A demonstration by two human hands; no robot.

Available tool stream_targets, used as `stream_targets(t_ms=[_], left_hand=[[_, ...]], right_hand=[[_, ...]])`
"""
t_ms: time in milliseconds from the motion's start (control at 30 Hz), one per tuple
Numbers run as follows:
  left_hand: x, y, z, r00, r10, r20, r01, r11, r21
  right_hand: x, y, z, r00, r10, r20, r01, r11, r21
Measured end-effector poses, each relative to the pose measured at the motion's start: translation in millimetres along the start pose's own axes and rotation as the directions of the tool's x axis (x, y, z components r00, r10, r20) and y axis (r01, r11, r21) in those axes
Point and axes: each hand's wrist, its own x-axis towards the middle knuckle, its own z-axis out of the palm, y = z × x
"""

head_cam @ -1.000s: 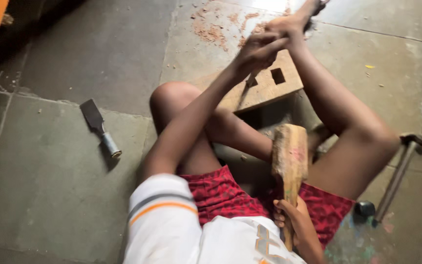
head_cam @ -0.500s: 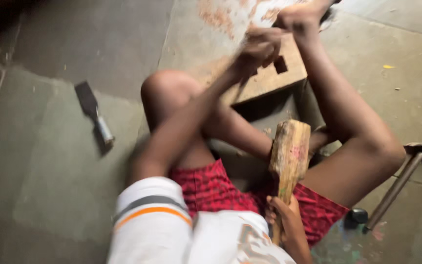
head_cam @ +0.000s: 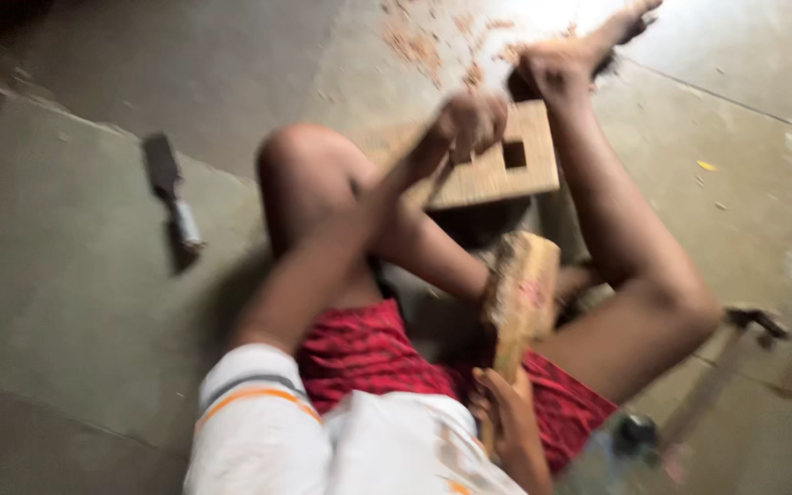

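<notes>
Sitting on the stone floor with knees bent, the person has a wooden block pinned under the feet. The left hand is clenched at the near edge of that block; the blur hides whether it grips a tool or the wood itself. The right hand, well back from the block near the lap, is wrapped tight around the handle of a wooden mallet, whose head points up toward the block.

The block looks like pale, flat, thick timber with a square hole cut through it and sawdust scattered beyond. I'd judge it stiff and fairly hefty, not fragile, best gripped by its long edges, clear of the hole. The mallet seems solid and top-heavy, so a hold low on the handle suits it.

Left of the block, well apart, a flat-bladed chisel lies on the floor. Right of it, past the knee, lies a long metal tool.
</notes>
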Motion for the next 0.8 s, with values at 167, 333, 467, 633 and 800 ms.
stream_targets(t_ms=[167, 333, 467, 633, 800], left_hand=[[41.4, 53.0, 55.5, 0.942, -0.326, 0.076, 0.251, 0.837, 0.486], [32.3, 55.4, -6.4, 0.945, -0.092, 0.315, 0.110, 0.993, -0.038], [-11.4, 13.2, -54.2, 0.952, -0.075, 0.296, 0.219, 0.843, -0.492], [19.0, -1.9, 63.1, 0.997, -0.077, -0.003, 0.070, 0.895, 0.440], [11.4, 53.4, 12.0, 0.983, -0.071, 0.169, 0.063, 0.997, 0.051]], right_hand=[[21.0, 7.5, 6.7, 0.999, -0.002, -0.053, -0.001, 0.999, -0.050], [18.0, 6.1, -2.6, 1.000, 0.012, -0.026, -0.015, 0.992, -0.126], [15.5, 4.1, -1.9, 1.000, -0.018, -0.011, 0.018, 0.998, -0.056], [22.1, 11.3, 5.7, 0.998, -0.051, -0.027, 0.049, 0.996, -0.070], [28.5, 20.2, -11.8, 0.999, -0.047, 0.006, 0.047, 0.996, -0.072]])
